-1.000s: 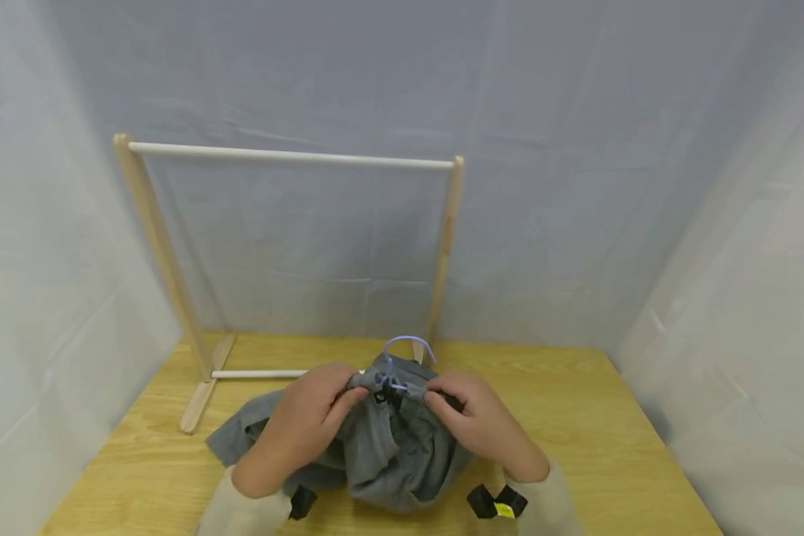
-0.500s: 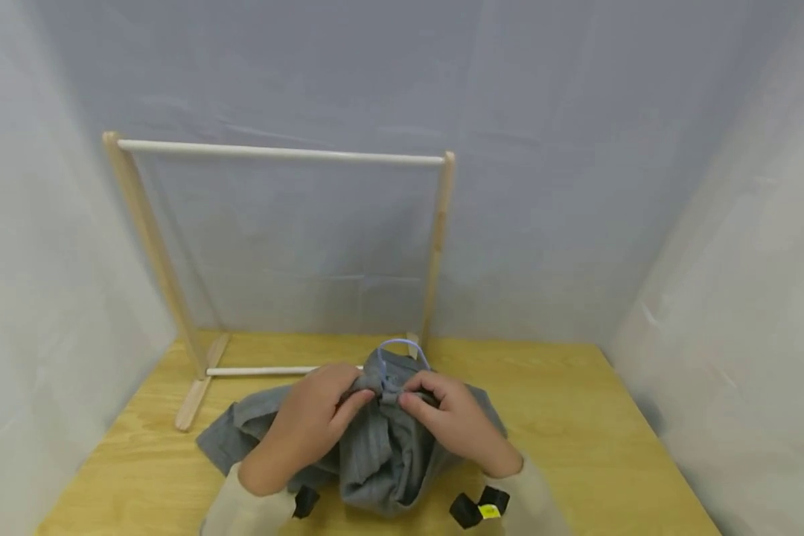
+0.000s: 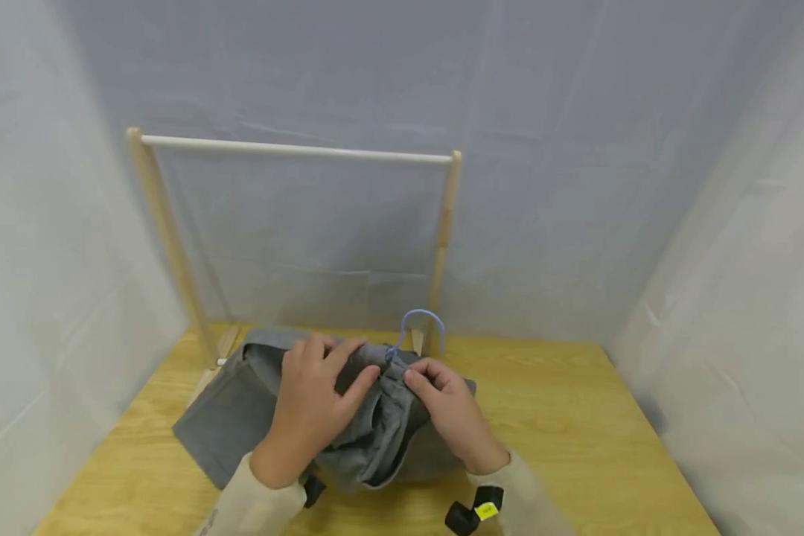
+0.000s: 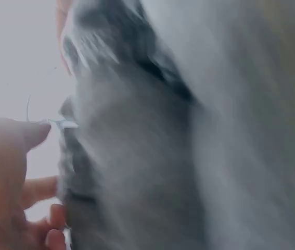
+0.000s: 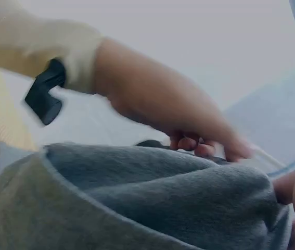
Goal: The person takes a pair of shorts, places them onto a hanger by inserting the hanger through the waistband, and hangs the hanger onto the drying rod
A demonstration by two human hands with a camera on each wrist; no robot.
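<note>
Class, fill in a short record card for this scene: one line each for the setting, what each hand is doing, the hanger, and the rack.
Setting: wooden table enclosed by pale sheeting
Garment: grey garment bunched on the table, part spread toward the left
Left hand: left hand holds the garment's top edge just left of the hanger
Right hand: right hand pinches the fabric just right of the hanger
Hanger: light blue hanger, only its hook showing above the fabric
Rack: wooden clothes rack behind, nothing hanging on its top rail

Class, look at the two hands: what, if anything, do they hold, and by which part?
Both the left hand and right hand grip the grey fabric garment at its bunched top edge, beside the light blue hanger hook.
</note>
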